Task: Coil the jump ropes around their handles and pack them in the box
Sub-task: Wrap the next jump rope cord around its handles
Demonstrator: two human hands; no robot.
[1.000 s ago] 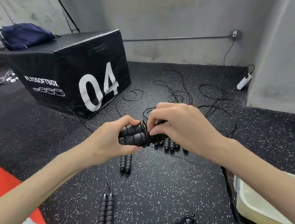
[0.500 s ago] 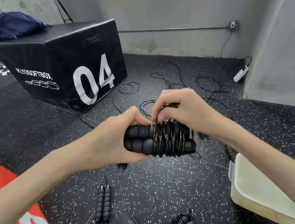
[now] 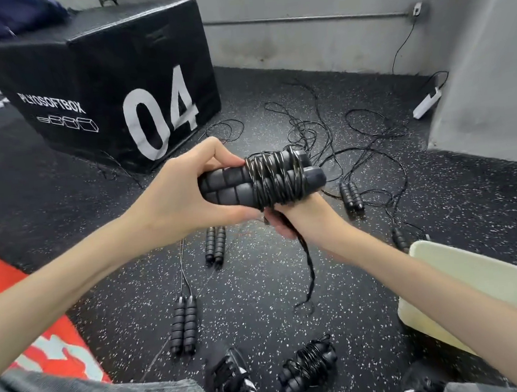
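Now | my left hand (image 3: 174, 202) fingers grip paired handles (image 3: 231, 184) above the floor | right hand (image 3: 296, 217) fingers pinch the rope tail (image 3: 307, 263) | risk: slack grip lets coils (image 3: 276, 179) spring loose before the box (image 3: 475, 290).

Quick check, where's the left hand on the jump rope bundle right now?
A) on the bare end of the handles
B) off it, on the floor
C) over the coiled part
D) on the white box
A: the left hand grips the uncoiled end of the handles; the coils sit further right.
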